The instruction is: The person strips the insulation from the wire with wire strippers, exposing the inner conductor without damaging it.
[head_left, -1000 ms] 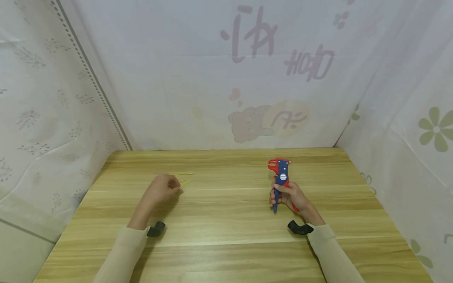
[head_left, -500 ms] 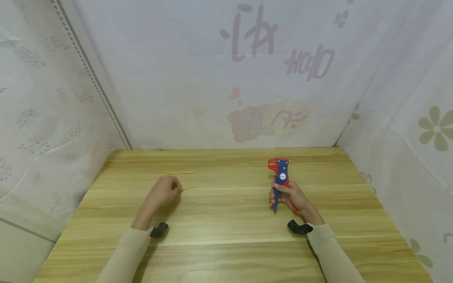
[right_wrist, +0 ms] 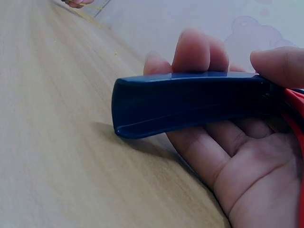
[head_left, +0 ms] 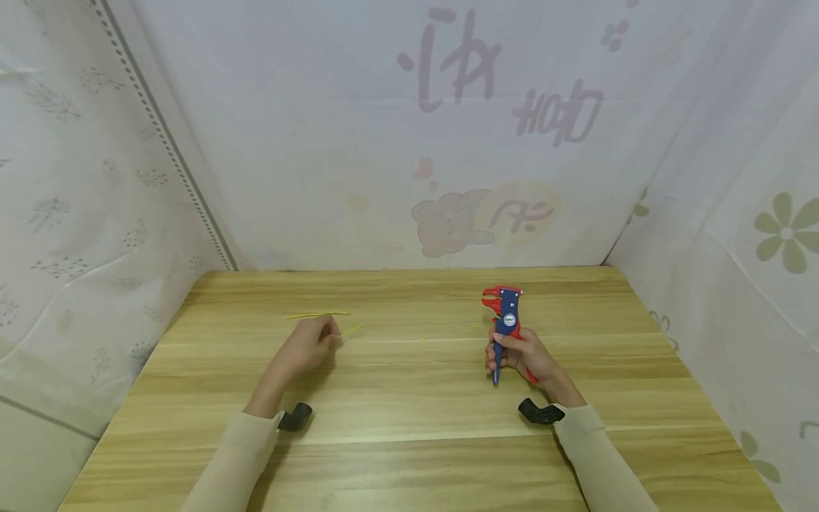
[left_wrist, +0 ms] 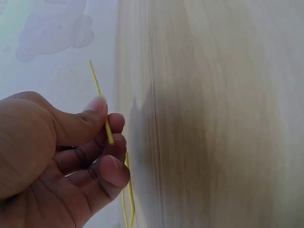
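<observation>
Between thumb and fingertips, my left hand pinches a short yellow wire. In the left wrist view that wire sticks out on both sides of the thumb, one end pointing up. More yellow wire lies behind the fingers there. On the table just beyond this hand is a longer yellow wire. My right hand grips a blue and red wire stripper, its red jaws apart and facing left. In the right wrist view, fingers wrap the stripper's blue handle.
Tiny yellow scraps lie between the hands: one scrap mid-table, another scrap beside the stripper. The wood-grain table is bordered by printed cloth at the back and both sides. Black wrist devices sit at the cuffs.
My left hand has moved right with the short wire, whose free end has swung about and now points up to the right. The longer wire beyond shows more fully. The right hand stays put.
</observation>
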Action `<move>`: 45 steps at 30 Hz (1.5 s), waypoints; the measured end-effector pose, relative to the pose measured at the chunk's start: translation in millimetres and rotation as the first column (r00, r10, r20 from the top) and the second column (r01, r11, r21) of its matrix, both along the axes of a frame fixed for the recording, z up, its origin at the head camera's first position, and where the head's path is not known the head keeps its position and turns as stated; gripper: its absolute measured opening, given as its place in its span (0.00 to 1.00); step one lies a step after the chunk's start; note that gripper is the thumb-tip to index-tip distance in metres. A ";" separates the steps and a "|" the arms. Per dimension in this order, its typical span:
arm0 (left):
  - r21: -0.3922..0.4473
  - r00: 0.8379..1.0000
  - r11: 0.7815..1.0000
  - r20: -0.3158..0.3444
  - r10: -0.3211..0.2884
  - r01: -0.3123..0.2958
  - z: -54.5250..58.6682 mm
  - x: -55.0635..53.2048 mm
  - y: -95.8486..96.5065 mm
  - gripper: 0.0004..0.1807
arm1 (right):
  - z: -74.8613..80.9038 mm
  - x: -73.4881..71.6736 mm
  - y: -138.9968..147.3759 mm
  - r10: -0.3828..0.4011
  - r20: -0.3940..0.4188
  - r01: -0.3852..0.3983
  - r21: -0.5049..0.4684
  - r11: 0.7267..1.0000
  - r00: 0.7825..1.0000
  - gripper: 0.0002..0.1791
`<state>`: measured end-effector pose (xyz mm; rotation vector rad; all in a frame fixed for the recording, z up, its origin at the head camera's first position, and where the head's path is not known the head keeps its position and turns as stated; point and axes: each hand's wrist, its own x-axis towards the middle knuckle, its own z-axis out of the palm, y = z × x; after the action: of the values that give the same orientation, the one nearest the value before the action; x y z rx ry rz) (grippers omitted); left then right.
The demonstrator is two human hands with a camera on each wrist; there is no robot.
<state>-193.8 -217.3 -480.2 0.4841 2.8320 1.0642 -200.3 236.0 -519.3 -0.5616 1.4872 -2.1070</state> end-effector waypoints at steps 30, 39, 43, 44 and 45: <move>0.096 0.996 0.995 -0.091 -0.016 0.025 6.1 -1.5 38.1 0.05 | 6.6 3.1 -12.7 0.034 -0.013 -0.033 0.061 0.998 0.999 0.12; 0.106 0.998 0.994 -0.069 0.001 0.007 6.9 -1.9 49.8 0.04 | 4.3 4.6 -19.9 0.089 -0.028 -0.089 0.014 0.996 0.996 0.10; 0.120 0.998 0.993 -0.070 -0.005 0.014 9.2 -1.1 54.8 0.04 | 4.5 5.4 -21.8 0.101 -0.038 -0.101 0.006 0.995 0.994 0.09; 0.123 0.997 0.992 -0.074 -0.008 0.018 9.8 -1.0 56.1 0.04 | 4.9 5.8 -22.3 0.101 -0.037 -0.101 0.007 0.995 0.994 0.09; 0.125 0.997 0.992 -0.078 -0.013 0.023 10.5 -1.0 57.5 0.04 | 5.3 6.3 -22.7 0.103 -0.038 -0.103 0.007 0.995 0.994 0.09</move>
<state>-194.8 -159.8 -469.7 0.5716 2.8319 1.2528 -194.0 213.4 -514.1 -0.6657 1.4518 -2.0233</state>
